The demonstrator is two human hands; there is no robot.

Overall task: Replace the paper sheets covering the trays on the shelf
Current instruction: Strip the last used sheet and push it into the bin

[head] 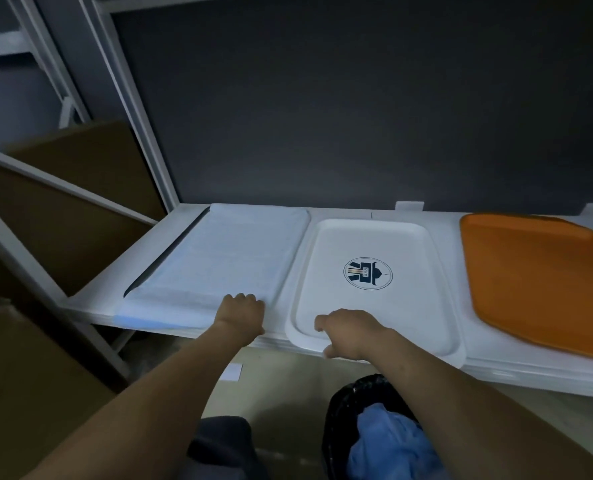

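On the shelf (90, 299), a pale blue paper sheet (219, 258) covers the leftmost tray; the left hand (241, 315) presses its near corner, fingers seemingly curled. The right hand (352, 332) pinches the bare white tray's (374, 244) front rim, beside an orange tray (544, 282).

bare forearms (170, 386), no sleeves, dark trousers (219, 445)

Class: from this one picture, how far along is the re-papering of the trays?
Done: the left tray wears a sheet; blue paper lies in the bin. In hand: the left hand presses that sheet's near edge while the right hand rests on the white tray. Left: the white and orange tray are bare.
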